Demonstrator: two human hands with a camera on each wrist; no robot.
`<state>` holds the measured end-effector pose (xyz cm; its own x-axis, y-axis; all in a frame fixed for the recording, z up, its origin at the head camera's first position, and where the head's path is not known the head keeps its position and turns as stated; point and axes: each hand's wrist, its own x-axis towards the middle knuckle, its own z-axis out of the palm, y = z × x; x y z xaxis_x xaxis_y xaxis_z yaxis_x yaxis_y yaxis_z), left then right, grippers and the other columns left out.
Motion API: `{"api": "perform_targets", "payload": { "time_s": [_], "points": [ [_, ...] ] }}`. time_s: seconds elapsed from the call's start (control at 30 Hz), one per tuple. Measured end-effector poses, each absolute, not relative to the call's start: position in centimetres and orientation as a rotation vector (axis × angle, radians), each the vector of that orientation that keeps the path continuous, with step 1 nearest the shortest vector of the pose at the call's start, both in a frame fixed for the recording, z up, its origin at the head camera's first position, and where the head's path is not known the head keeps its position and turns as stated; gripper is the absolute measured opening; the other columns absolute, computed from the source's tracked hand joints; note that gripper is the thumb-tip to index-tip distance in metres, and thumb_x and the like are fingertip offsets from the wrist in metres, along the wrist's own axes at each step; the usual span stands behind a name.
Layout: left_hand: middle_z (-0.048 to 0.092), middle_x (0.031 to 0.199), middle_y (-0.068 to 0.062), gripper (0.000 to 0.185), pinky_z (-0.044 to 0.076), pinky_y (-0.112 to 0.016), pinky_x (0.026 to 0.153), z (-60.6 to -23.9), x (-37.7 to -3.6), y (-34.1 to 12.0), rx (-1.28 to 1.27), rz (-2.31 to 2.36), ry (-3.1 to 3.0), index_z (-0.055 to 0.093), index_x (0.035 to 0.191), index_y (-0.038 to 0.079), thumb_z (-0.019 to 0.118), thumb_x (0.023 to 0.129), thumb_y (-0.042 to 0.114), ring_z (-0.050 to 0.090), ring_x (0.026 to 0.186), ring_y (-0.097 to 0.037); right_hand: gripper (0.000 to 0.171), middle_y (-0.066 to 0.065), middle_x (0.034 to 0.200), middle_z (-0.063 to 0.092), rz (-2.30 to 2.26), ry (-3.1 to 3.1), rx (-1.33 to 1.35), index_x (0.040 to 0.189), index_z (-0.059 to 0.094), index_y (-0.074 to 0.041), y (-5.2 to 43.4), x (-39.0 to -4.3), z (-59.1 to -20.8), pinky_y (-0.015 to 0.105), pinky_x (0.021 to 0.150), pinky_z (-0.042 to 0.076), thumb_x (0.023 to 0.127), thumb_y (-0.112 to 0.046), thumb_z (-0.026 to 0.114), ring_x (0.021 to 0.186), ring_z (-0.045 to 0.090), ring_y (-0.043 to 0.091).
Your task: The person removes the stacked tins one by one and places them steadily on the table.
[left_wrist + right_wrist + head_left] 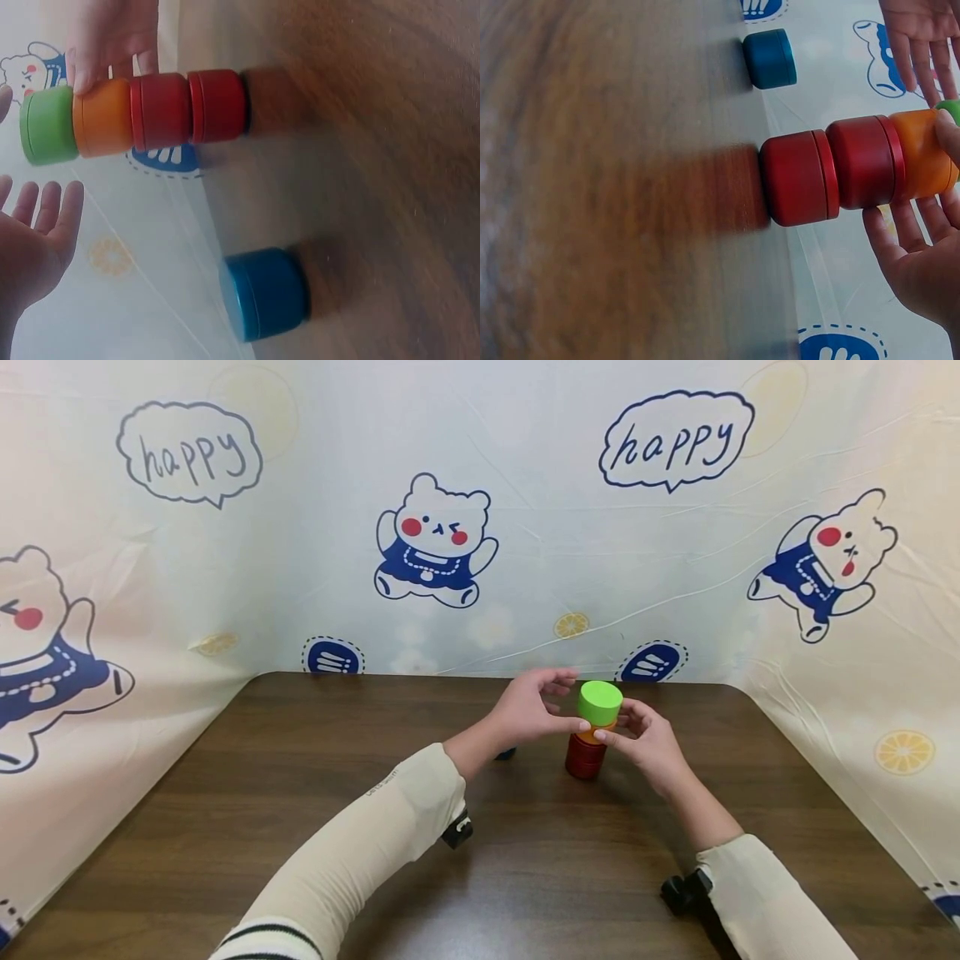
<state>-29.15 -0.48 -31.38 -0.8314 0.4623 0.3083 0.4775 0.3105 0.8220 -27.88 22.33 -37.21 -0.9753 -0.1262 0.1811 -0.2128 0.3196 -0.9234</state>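
Several small round lidded canisters stand in a stack. Two dark red canisters [799,178] form its lower part, an orange canister [103,118] sits above them, and a light green canister [601,703] is on top. My right hand [654,750] holds the orange canister, thumb on the near side and fingers round the other. Beside the green canister is my left hand [534,706], its fingers spread and extended; in the left wrist view a gap shows between them. A blue canister [266,292] stands apart on the table, mostly hidden behind the left hand in the head view.
The stack stands on a dark brown wooden table [300,827]. A pale cloth printed with bears and words [525,568] hangs behind the table and along both sides. Black wrist cameras sit under both forearms.
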Motion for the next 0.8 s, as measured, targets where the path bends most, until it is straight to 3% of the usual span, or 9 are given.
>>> {"api": "perform_targets", "payload": {
  "time_s": [0.27, 0.8],
  "points": [
    [0.059, 0.127, -0.003, 0.063, 0.055, -0.035, 0.087, -31.8, -28.7, 0.4, -0.852, -1.633, -2.471, 0.058, 0.133, 0.012, 0.085, 0.077, 0.024, 0.059, 0.110, -0.015, 0.064, 0.015, 0.129, 0.055, 1.759, -2.487, 0.326, 0.138, 0.048, -0.006, 22.3, -28.0, -37.2, 0.027, 0.092, 0.050, 0.086, -0.029, 0.076, 0.121, 0.052, 0.029],
    [0.060, 0.124, -0.001, 0.063, 0.054, -0.023, 0.081, -32.9, -28.9, 2.2, -0.796, -1.723, -2.402, 0.057, 0.133, 0.009, 0.084, 0.078, 0.022, 0.060, 0.102, -0.010, 0.061, 0.014, 0.125, 0.056, 1.798, -2.436, 0.343, 0.135, 0.049, -0.004, 22.3, -28.0, -37.4, 0.021, 0.087, 0.050, 0.085, -0.025, 0.077, 0.114, 0.053, 0.024]
  ]
}}
